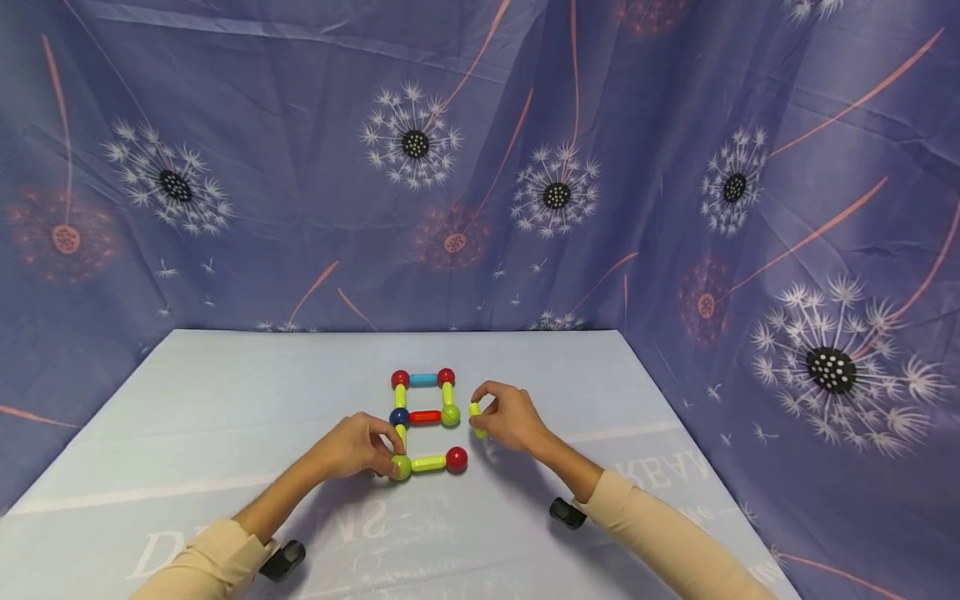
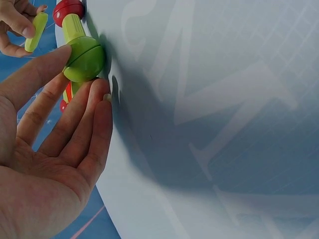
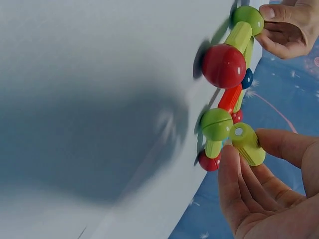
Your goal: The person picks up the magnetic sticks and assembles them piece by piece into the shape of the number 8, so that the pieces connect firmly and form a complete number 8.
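A flat figure of magnetic rods and balls lies on the table. Its lower left corner is a green ball, which my left hand pinches between thumb and fingers. From that ball a yellow-green rod leads to a red ball. My right hand holds a loose yellow-green rod in its fingertips, just right of another green ball. A red rod joins this ball to a dark blue ball. Across the top, a light blue rod links two red balls.
The pale table bears faint printed lettering. A purple cloth with dandelion prints hangs behind the table and at its sides. Black straps with small devices sit at both wrists.
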The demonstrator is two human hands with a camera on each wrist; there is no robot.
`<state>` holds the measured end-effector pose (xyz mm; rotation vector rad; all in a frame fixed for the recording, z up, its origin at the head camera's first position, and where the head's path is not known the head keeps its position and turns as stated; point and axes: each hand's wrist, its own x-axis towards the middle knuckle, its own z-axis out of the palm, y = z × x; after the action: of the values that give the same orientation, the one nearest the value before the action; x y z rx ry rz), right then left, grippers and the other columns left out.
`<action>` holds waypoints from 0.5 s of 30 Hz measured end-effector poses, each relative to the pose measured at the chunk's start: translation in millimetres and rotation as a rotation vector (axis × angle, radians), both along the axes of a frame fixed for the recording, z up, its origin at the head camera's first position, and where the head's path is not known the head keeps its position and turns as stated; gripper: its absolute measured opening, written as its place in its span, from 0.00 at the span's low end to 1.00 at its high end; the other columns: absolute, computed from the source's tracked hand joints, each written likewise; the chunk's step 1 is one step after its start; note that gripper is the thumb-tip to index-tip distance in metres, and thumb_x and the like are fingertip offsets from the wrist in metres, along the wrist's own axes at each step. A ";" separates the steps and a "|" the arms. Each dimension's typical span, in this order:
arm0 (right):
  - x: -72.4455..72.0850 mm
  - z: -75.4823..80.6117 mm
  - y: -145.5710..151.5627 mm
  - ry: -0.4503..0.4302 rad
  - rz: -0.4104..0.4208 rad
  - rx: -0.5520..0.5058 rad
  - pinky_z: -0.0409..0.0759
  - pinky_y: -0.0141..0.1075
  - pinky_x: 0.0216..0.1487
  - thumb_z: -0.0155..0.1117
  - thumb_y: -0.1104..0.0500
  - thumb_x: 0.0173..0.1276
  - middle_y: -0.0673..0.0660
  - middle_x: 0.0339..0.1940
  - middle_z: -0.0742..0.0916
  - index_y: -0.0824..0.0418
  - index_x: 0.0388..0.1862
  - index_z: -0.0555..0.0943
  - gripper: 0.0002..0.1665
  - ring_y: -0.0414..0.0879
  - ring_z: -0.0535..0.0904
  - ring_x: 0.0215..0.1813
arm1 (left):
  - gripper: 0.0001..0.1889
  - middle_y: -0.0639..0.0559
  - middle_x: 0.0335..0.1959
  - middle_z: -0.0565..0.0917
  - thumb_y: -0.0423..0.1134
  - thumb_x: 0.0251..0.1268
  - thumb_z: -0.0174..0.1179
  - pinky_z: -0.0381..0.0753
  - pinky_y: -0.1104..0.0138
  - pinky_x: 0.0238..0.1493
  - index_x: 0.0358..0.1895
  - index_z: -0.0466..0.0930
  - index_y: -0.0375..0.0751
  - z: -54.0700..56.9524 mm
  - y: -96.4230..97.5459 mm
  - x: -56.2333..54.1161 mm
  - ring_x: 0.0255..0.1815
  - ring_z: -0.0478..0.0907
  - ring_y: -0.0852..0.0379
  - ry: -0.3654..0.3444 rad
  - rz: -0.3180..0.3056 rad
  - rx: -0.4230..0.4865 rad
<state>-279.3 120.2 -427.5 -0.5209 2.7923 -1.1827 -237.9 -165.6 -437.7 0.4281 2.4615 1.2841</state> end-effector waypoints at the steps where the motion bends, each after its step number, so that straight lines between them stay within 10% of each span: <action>1: -0.1 -0.4 -1.2 -0.005 -0.002 -0.005 0.80 0.36 0.29 0.74 0.59 0.62 0.53 0.29 0.90 0.56 0.48 0.84 0.15 0.40 0.84 0.29 | 0.12 0.50 0.29 0.89 0.33 0.48 0.78 0.81 0.64 0.32 0.37 0.88 0.41 0.2 -0.1 -0.1 0.29 0.84 0.58 -0.002 0.000 0.000; 15: 0.4 -7.8 -18.9 -0.056 0.019 -0.105 0.80 0.35 0.27 0.73 0.61 0.62 0.55 0.29 0.90 0.60 0.47 0.80 0.15 0.48 0.87 0.27 | 0.11 0.50 0.27 0.89 0.32 0.49 0.77 0.80 0.63 0.31 0.37 0.88 0.40 -0.8 -0.8 -1.5 0.28 0.84 0.58 0.003 -0.009 0.008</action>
<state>-278.9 101.3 -435.2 -0.5131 2.6846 -1.3237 -239.4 -166.4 -438.5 0.4438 2.4550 1.2909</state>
